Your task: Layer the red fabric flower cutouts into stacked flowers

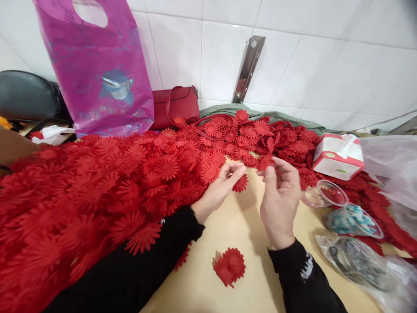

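My right hand [280,198] pinches a red fabric flower [266,162] between thumb and fingers, a little above the table. Facing it, my left hand [225,180] has its thumb and forefinger pressed together; whatever they hold, if anything, is too small to make out. Just under the left fingertips shows another red petal piece [240,184]. A large heap of flat red flower pieces [130,178] reaches from the left up to my left wrist and forearm. Nearer me, a small cupped red flower [230,266] lies alone on the pale tabletop [202,278].
On the right are a tissue box [339,156], a clear plastic cup [325,193], a cup of blue and white bits [353,221] and a clear bag [361,265]. Behind the heap stand a purple bag [97,65] and a red handbag [177,104] against the tiled wall.
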### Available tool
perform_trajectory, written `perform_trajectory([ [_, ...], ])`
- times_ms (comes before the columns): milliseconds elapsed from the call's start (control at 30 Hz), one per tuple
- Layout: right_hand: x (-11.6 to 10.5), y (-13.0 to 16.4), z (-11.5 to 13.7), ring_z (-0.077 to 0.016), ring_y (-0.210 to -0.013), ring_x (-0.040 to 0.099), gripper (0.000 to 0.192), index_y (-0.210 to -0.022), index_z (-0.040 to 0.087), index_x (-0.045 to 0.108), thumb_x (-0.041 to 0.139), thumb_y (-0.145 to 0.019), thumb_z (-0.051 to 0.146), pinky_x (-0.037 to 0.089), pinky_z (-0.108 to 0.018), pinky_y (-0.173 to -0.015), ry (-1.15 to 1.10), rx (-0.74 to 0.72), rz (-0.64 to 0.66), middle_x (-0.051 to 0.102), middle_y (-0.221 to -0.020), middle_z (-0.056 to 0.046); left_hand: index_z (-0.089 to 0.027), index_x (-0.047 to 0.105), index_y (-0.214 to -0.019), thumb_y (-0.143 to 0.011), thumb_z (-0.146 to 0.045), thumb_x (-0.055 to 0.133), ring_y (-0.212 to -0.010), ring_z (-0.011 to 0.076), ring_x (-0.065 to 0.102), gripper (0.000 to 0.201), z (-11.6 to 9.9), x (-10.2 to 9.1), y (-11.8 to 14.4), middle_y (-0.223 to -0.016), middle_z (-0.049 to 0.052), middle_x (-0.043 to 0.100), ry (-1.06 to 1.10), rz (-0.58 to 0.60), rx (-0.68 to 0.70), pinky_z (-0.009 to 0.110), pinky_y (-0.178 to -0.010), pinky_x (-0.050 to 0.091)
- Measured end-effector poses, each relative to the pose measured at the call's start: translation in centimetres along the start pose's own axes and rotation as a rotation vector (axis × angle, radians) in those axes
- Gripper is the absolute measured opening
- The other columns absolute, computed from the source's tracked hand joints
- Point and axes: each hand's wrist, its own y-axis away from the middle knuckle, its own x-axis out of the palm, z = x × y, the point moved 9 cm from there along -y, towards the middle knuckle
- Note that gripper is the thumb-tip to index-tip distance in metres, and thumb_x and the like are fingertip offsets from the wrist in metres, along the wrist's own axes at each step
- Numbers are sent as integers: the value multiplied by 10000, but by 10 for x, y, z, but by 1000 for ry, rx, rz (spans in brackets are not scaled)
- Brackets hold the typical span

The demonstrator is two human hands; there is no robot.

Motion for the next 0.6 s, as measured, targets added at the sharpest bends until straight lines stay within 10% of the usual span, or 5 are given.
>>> perform_trajectory([
  [133,44,24,33,-251,-1267,657,320,-1319,316,674,556,-1031,243,508,-509,-1125,59,-214,412,702,-1348,-77,-219,687,-1039,-793,-391,857,-1212,264,614,345,7,5,1,-1168,75,701,163,79,-64,409,-1107,436],
  [300,3,8,5,-254,-1141,631,283,-1259,263,659,635,-984,327,530,-491,-1012,284,-180,12,632,-1281,-112,-253,692,-1202,-778,-278,877,-1134,207,644,463,6,8,-2,-1192,58,713,138,95,-66,371,-1057,460],
  [433,4,3,-32,-227,-1094,629,380,-1292,239,589,652,-964,420,563,-422,-933,164,60,79,612,-1290,-114,-228,741,-1092,-738,-283,905,-1043,180,653,395,11,4,-6,-1173,50,712,125,55,-75,319,-953,487],
  [600,16,9,-29,-223,-1138,632,268,-1185,234,672,623,-992,413,519,-423,-1039,142,30,169,662,-1224,-91,-223,729,-1062,-709,-310,933,-1018,172,659,417,10,0,-4,-1105,32,733,169,-5,-72,320,-970,482],
])
